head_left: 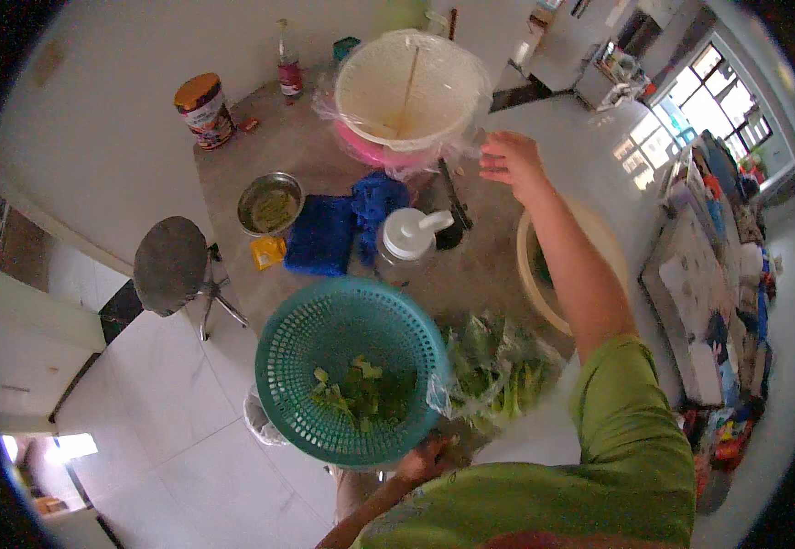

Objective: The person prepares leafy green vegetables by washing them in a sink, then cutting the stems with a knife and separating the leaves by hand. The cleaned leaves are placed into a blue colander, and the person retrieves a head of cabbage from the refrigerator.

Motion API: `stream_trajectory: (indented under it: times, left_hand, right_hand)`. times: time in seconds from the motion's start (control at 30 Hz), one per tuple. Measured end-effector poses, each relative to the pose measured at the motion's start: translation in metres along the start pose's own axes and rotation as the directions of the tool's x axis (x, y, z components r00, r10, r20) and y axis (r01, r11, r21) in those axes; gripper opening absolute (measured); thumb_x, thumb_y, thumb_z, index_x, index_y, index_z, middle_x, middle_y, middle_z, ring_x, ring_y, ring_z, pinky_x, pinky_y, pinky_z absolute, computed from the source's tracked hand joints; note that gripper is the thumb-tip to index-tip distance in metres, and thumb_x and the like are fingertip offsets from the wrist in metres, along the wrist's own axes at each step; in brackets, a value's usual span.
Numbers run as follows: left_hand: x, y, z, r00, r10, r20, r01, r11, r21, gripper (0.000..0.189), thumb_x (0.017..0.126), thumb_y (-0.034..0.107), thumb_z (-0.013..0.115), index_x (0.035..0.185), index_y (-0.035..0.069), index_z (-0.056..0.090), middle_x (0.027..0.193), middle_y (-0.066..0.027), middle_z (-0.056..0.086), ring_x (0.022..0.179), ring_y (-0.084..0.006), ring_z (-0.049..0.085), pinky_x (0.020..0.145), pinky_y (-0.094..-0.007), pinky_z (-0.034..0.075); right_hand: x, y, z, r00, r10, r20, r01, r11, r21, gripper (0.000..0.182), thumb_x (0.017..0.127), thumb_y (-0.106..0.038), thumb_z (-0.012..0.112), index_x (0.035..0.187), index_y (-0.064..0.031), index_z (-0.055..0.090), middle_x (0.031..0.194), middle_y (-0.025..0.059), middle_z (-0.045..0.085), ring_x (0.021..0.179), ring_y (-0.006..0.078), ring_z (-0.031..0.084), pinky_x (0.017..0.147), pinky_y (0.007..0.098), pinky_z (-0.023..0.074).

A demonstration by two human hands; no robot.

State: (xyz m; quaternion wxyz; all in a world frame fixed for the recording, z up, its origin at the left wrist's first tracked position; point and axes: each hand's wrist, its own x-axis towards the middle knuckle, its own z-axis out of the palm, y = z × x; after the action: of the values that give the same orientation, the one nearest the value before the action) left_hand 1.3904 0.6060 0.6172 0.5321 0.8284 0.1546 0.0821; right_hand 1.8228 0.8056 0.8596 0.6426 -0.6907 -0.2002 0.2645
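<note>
My right hand (512,165) is stretched out with bent fingers at the edge of thin clear plastic film (469,141). The film hangs around a white basin (349,113) that sits in a pink one (363,147). Whether the fingertips pinch the film is too blurred to tell. My left hand (426,458) is low, against the near rim of a green perforated plastic basket (301,322); its grip is partly hidden. Cut leafy greens (370,394) lie inside the basket. To its right, long green vegetables (500,384) rest in a clear plastic bag (483,329).
A white pump-top bottle (407,235), blue towel (320,233), steel bowl (286,184) with green contents and yellow packet (268,252) occupy the table (232,168). Behind stand a lidded tub (206,113) and bottle (289,65). A beige basin (526,264) is right, a stool (172,264) left.
</note>
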Motion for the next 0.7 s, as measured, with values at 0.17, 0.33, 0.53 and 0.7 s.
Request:
stream_trajectory:
  times: [0.17,0.33,0.53,0.7]
  left_hand:
    - [0.007,0.006,0.007,0.985,-0.150,-0.081,0.143,0.986,-0.087,0.031,0.079,0.025,0.063,0.104,0.009,0.054,0.079,-0.0138,0.061,0.062,-0.0308,0.059,0.055,-0.0403,0.048]
    - [0.001,-0.002,0.009,0.979,0.034,-0.202,-0.012,0.994,0.106,0.030,0.079,0.022,0.062,0.102,0.004,0.055,0.079,-0.0138,0.062,0.064,-0.0260,0.061,0.057,-0.0360,0.048]
    - [0.001,-0.025,-0.006,0.875,-0.445,-0.193,0.348,0.853,-0.390,0.021,0.077,0.013,0.064,0.092,0.000,0.057,0.079,-0.0093,0.061,0.063,-0.0159,0.057,0.056,-0.0308,0.047]
    - [0.030,0.088,-0.011,0.842,-0.340,-0.420,0.217,0.925,-0.313,0.017,0.081,0.009,0.060,0.094,-0.001,0.054,0.075,-0.0050,0.056,0.061,-0.0113,0.051,0.052,-0.0254,0.042]
  right_hand:
    - [-0.180,-0.005,-0.070,0.991,-0.085,-0.105,0.098,0.988,0.121,0.027,0.084,-0.023,0.058,0.102,-0.0024,0.055,0.085,0.0106,0.061,0.061,0.0155,0.055,0.052,0.0299,0.0482]
    - [-0.356,0.090,-0.152,0.990,0.139,-0.025,-0.134,0.978,0.160,0.025,0.081,-0.025,0.061,0.091,-0.0024,0.060,0.073,0.0063,0.061,0.061,0.0144,0.057,0.054,0.0273,0.0473]
    - [-0.463,0.175,-0.182,0.930,0.326,0.170,-0.314,0.945,-0.097,0.019,0.080,-0.021,0.062,0.088,-0.0037,0.061,0.073,0.0051,0.062,0.065,0.0162,0.059,0.060,0.0291,0.0485]
    - [-0.504,0.185,-0.219,0.936,0.342,0.077,-0.308,0.907,-0.286,0.018,0.079,-0.020,0.063,0.086,-0.0045,0.060,0.074,0.0069,0.062,0.065,0.0172,0.058,0.063,0.0310,0.0474]
